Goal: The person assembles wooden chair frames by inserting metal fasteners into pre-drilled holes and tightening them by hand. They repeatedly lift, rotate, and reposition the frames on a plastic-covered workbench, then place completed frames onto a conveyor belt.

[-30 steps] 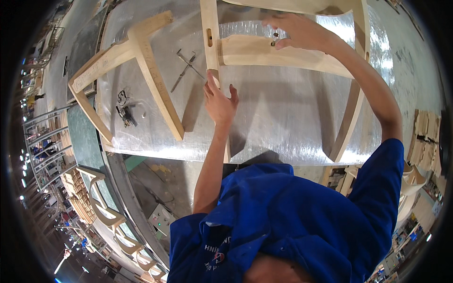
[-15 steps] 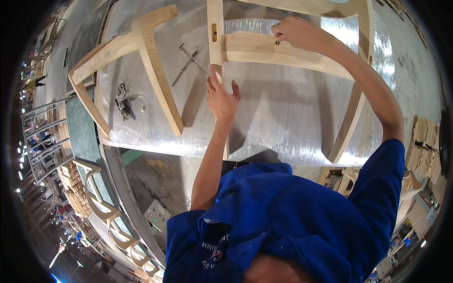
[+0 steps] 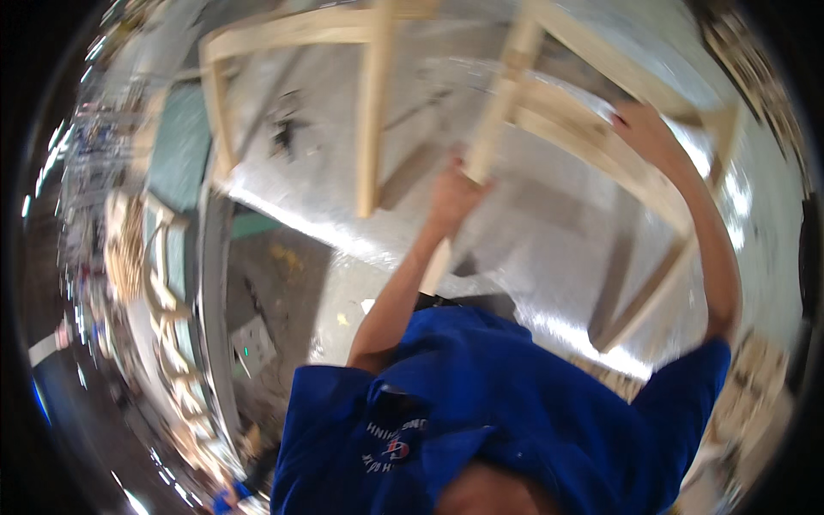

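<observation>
A pale wooden chair frame [image 3: 566,112] stands on the film-covered table [image 3: 549,206], with its legs toward me. My left hand [image 3: 455,197] is at its left leg [image 3: 493,137], thumb on one side and fingers on the other, closed around it. Over the curved rail, my right hand [image 3: 648,133] is bent with its fingertips pressed together. Whatever those fingertips hold, if anything, is hidden and smeared by motion. A second wooden frame [image 3: 371,129] rests to the left of my left hand.
Between the frames lies a thin metal tool [image 3: 429,103], blurred. A small dark tool [image 3: 285,129] sits farther left. A grey box with a green light [image 3: 251,348] stands below the table edge. Curved wooden parts [image 3: 167,300] line the left, and stacked wood [image 3: 755,378] is at right.
The whole view has turned and blurred, so the table and frames appear tilted and shifted right. My left hand's spread fingers have closed around the leg. My right hand stays near the rail.
</observation>
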Available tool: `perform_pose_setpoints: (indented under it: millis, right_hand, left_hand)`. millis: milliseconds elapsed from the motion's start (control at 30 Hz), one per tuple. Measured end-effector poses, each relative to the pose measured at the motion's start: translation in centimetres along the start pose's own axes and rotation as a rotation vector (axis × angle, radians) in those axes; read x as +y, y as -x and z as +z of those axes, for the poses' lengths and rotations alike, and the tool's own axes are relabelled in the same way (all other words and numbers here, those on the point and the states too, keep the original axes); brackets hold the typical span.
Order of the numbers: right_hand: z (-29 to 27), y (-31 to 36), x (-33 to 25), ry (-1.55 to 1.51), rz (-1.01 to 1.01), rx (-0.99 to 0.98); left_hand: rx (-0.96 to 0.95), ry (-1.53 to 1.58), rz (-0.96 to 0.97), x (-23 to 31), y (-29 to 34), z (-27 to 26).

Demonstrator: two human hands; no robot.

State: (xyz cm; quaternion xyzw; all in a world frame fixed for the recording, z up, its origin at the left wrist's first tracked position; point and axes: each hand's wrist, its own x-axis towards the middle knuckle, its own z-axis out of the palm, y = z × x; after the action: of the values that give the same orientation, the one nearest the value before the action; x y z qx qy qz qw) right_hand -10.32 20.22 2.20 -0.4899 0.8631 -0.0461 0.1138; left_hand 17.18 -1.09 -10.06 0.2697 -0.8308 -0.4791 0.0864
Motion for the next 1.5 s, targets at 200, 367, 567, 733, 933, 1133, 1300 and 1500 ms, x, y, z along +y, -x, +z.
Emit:
perform_pose_setpoints:
  millis: [200, 367, 567, 733, 933, 1133, 1300, 1500]
  right_hand:
    - [-1.1, 2.8, 1.4, -0.325, -0.254, 0.181]
    - [-3.9, 2.9, -7.7, -0.203, -0.227, 0.324]
    - [1.7, 1.7, -0.4, 0.207, 0.147, 0.085]
    - [-0.6, 1.2, -4.9, -0.283, -0.247, 0.217]
    - [3.0, 1.6, -1.3, 0.113, 0.059, 0.209]
    - [0.8, 0.8, -2.4, -0.286, -0.093, -0.054]
    - [-0.1, -0.4, -4.3, -0.145, -0.343, 0.087]
    - [-1.0, -1.4, -5.0, -0.176, -0.171, 0.039]
  left_hand:
    - [-0.064, -0.005, -0.107, 2.5, -0.2, 0.0]
    - [-0.03, 0.068, -0.151, 3.3, 1.9, -1.8]
    - [-0.034, 0.082, -0.056, 3.5, 1.0, -1.2]
    - [-0.024, 0.107, -0.155, 2.9, 1.9, -2.0]
    - [-0.035, 0.076, -0.085, 2.0, 1.1, -0.5]
    - [0.032, 0.191, -0.077, -0.1, 1.1, 0.5]
    - [-0.01, 0.23, -0.127, -0.7, 0.5, -0.5]
    - [-0.058, 0.261, -0.117, -2.7, -0.5, 0.2]
